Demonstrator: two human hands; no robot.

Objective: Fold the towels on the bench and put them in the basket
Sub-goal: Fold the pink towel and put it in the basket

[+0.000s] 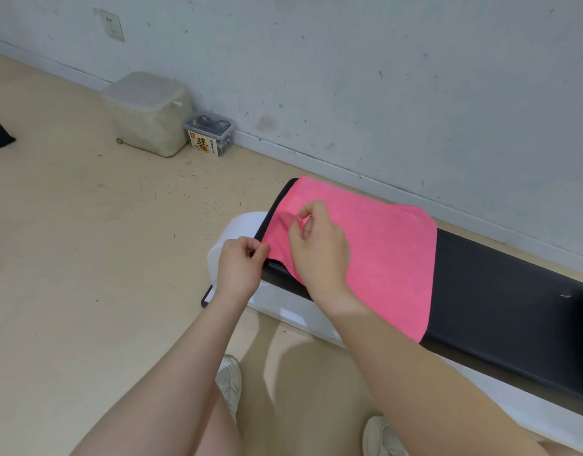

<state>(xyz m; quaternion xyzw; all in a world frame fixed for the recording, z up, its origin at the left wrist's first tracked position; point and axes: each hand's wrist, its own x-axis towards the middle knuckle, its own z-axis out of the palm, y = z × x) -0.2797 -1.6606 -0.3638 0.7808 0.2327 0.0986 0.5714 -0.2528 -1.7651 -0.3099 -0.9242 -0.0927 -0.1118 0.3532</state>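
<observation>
Our left hand (239,269) pinches the near left corner of the pink towel (382,251) between thumb and curled fingers, at the end of the black bench (500,311). Our right hand (319,248) pinches a raised fold of the same towel just beyond and to the right of the left-hand grip; the cloth between the two grips is lifted and creased. To the right of both grips the towel lies flat across the bench pad, its near edge hanging over the front side of the bench. The bench continues bare and black well to the right of the towel. Directly under the left-hand grip sits the white base (237,225) of the bench. Well beyond the grips and to the left, against the wall (349,60), stand a pale fabric basket (148,116) and, touching or just beside it, a small clear plastic box (209,133). Below the grips, two light shoes (230,380) rest on the beige floor (69,241).
</observation>
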